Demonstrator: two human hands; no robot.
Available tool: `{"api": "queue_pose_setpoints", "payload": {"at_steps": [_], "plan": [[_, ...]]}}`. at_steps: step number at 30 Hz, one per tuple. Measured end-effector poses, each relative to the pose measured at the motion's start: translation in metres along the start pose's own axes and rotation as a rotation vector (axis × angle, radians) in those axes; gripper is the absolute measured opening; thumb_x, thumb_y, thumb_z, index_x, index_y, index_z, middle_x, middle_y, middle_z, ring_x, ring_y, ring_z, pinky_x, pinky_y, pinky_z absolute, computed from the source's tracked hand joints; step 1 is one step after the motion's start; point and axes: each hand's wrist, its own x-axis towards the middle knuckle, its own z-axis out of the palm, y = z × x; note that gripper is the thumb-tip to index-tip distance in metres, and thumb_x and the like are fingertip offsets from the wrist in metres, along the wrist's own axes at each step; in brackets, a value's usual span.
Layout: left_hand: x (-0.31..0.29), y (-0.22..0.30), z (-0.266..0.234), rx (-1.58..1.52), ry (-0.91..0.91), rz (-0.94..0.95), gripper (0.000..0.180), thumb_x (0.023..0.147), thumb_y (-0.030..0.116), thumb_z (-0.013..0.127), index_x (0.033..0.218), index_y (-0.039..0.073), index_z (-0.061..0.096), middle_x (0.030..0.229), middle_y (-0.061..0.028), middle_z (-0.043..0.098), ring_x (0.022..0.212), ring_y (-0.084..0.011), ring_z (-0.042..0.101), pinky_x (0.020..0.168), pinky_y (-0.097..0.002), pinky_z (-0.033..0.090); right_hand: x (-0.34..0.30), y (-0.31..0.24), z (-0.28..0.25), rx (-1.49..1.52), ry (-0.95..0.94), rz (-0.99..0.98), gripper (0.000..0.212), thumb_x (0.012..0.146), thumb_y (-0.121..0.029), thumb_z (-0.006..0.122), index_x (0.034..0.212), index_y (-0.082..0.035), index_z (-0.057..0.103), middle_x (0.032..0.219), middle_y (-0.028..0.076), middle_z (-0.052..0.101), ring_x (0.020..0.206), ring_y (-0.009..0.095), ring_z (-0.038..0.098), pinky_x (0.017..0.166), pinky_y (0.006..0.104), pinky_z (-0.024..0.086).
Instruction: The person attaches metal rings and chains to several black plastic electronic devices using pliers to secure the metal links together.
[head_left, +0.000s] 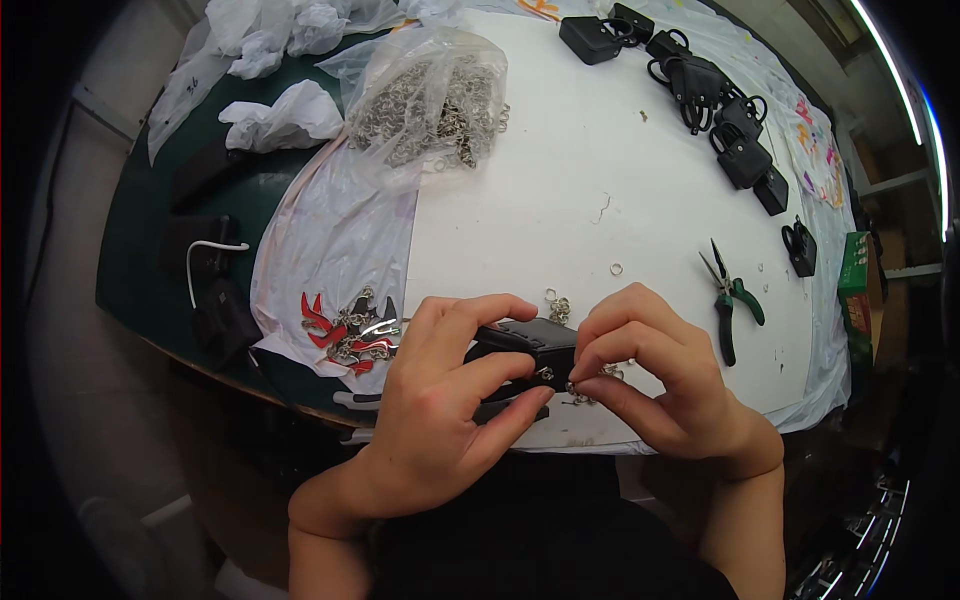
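Head view: clear bag holds metal links; left fingers grip black case, right fingers pinch metal piece.

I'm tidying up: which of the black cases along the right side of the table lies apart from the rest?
The lone case nearest the green box, right of the green-handled pliers; the others bunch together farther back.

Bag toward the worktop's far edge; cases round the far right corner; pliers toward the right edge; charms near left; held case between left hand and right hand, near edge.
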Motion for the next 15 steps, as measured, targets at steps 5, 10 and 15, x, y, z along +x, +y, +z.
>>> {"api": "queue_pose_setpoints", "payload": {"at_steps": [5,10,15], "plan": [[-0.0016,0.0032,-0.0021,-0.005,-0.007,0.01,0.019,0.073,0.005,0.08,0.09,0.002,0.071,0.121,-0.0141,0.061,0.107,-0.0289,0.055,0.089,-0.0375,0.046,0.0088,-0.0025,0.0023,-0.069,-0.024,-0.065,0.019,0.079,0.002,0.075,0.093,-0.002,0.063,0.094,0.01,0.06,0.083,0.027,0.057,0.071,0.0354,0.047],[-0.001,0.0039,-0.0015,-0.007,-0.01,0.011,0.019,0.073,0.005,0.08,0.089,0.002,0.071,0.121,-0.0134,0.061,0.105,-0.0291,0.055,0.089,-0.0375,0.046,0.0115,-0.005,0.0025,-0.111,-0.045,-0.08,0.019,0.078,0.001,0.075,0.092,-0.002,0.063,0.093,0.01,0.06,0.082,0.027,0.057,0.07,0.0358,0.047],[-0.0025,0.0039,-0.0035,-0.023,0.001,0.008,0.018,0.073,0.005,0.081,0.088,0.002,0.071,0.12,-0.0131,0.062,0.103,-0.0287,0.055,0.088,-0.0373,0.046,0.0109,-0.0048,0.0008,-0.144,-0.05,-0.055,0.02,0.077,0.002,0.076,0.092,-0.003,0.063,0.093,0.01,0.061,0.082,0.027,0.057,0.07,0.0358,0.047]]}}
